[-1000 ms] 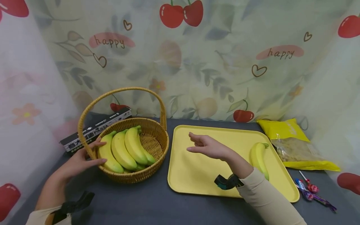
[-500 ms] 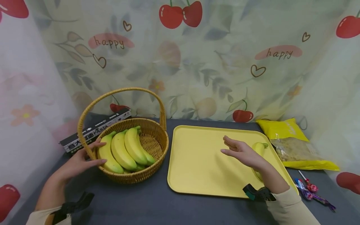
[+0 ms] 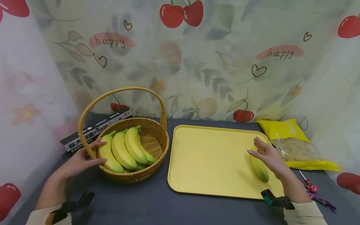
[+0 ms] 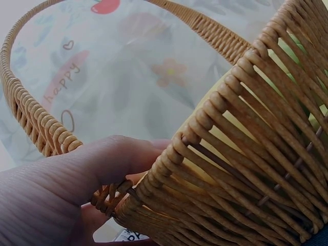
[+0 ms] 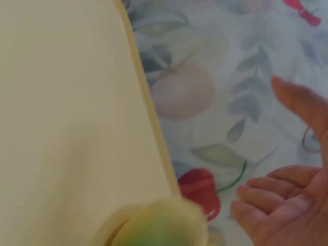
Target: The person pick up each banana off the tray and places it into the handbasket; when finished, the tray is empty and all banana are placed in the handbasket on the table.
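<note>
At the left of the head view, my left hand (image 3: 85, 157) grips the wicker basket (image 3: 132, 178) where its handle meets the rim. The left wrist view shows the thumb (image 4: 120, 154) lying over the woven rim. Inside the basket, several yellow bananas with green tips (image 3: 119, 150) lie side by side. One more banana (image 3: 260, 170) lies at the right end of the yellow tray (image 3: 208, 162). Over it hovers my right hand (image 3: 271, 157), fingers extended and holding nothing, covering part of the banana in the head view. The right wrist view has the banana's blurred end (image 5: 164, 225) below the hand.
Behind the basket leans a black and white pasta box (image 3: 95, 128). To the tray's right lies a yellow bag with a clear window (image 3: 295, 147), and wrapped lollipops (image 3: 317, 197) lie nearer the front. A printed curtain (image 3: 197, 78) hangs behind the dark table (image 3: 135, 206).
My right hand has moved rightward across the tray, from near its middle to above the lone banana. The left hand and the basket have stayed in place.
</note>
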`<state>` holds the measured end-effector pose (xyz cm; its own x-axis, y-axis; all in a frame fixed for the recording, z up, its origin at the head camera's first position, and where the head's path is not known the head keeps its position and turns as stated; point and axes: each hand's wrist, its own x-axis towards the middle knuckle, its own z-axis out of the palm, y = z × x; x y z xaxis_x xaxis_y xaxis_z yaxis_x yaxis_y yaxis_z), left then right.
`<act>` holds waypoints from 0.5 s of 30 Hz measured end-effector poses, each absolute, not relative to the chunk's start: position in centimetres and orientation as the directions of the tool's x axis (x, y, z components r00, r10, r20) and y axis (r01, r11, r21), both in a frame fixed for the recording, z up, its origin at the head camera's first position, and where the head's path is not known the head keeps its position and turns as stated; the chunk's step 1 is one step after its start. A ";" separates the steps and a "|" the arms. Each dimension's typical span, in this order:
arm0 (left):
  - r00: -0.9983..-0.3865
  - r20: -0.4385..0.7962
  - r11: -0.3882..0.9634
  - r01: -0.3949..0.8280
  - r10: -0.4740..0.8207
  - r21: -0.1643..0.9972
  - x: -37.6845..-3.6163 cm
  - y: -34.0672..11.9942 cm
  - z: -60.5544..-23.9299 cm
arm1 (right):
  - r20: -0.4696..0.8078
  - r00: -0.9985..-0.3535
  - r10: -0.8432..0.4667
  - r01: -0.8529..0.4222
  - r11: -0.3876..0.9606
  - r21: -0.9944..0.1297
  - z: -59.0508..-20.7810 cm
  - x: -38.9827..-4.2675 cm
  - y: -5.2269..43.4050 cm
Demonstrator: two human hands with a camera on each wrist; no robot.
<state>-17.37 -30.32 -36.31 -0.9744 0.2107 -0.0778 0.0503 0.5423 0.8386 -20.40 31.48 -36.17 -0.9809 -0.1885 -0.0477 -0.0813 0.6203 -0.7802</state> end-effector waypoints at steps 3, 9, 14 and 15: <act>-0.975 -0.080 0.552 0.048 0.205 0.832 -17.4 -30.4 -36.3 | -0.032 -0.992 -0.120 -0.045 0.591 -0.805 -37.3 -20.6 32.4; -0.977 -0.083 0.555 0.042 0.198 0.831 -17.4 -30.3 -36.3 | 0.016 -1.000 -0.011 -0.019 0.495 -0.869 -39.9 -20.8 34.0; -0.977 -0.083 0.549 0.040 0.197 0.835 -17.4 -30.3 -36.3 | 0.040 -0.997 0.070 -0.008 0.413 -0.911 -41.5 -20.8 35.0; -0.977 -0.082 0.550 0.041 0.197 0.834 -17.4 -30.3 -36.3 | 0.042 -0.996 0.081 -0.005 0.409 -0.912 -41.7 -20.8 35.2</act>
<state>-17.36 -30.27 -36.32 -0.9769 0.1973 -0.0822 0.0408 0.5498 0.8343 -20.79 35.15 -41.70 -0.9959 0.0809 0.0416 -0.0049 0.4091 -0.9125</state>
